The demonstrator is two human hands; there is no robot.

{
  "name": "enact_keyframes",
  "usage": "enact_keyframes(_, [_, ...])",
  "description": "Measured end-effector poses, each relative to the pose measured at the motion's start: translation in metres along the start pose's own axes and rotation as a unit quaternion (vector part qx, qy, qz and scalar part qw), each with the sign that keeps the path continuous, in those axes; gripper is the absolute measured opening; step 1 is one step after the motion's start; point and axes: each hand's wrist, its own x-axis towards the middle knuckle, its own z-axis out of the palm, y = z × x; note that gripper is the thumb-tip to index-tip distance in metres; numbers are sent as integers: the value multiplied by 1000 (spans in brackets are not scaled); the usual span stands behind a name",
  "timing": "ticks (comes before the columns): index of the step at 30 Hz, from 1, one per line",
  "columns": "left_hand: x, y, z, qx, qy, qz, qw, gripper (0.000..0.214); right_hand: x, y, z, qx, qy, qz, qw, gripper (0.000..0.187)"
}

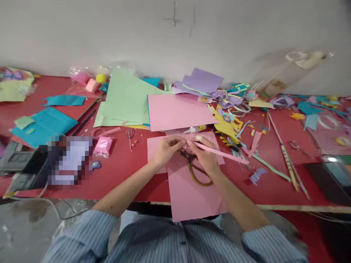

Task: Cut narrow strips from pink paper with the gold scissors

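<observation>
Presently, the pink strip (222, 151) is at the fingertips, above the pink sheets at the centre of the table. The left hand (170, 147) and right hand (205, 156) are both closed in a fingertip pinch on its near-centre end; the fingers conceal whether that end is curled or folded. The free end extends to the right, past the right hand.

Directly below the hands, the scissors (191, 171) lie on the lower pink sheet (196, 202), which overhangs the front edge of the red table (131, 186). Just beyond the hands, a glue bottle (199, 128) lies on its side beside the upper pink sheet (181, 111). To the right are yellow-and-black handles (229, 141) and paper scraps.

Possible faults: excess pinch pressure may crease or tear the narrow strip; the free end may snag on the handles if swung right; a forearm or the striped shirt (164, 241) may catch the overhanging sheet and shift the scissors; glue may leak if the nozzle is uncapped, which cannot be confirmed.

Markings: no brand is legible. The glue label is blurred. A yellow measuring strip (289, 166) carries dark, unreadable marks. The wall (109, 33) bears dark strokes forming no readable word.
</observation>
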Motion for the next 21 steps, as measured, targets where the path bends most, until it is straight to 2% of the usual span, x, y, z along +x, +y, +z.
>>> enact_keyframes(21, [1,-1,0,34,-1,27,999,24,-2,-2,0,39,-13,63,997,10])
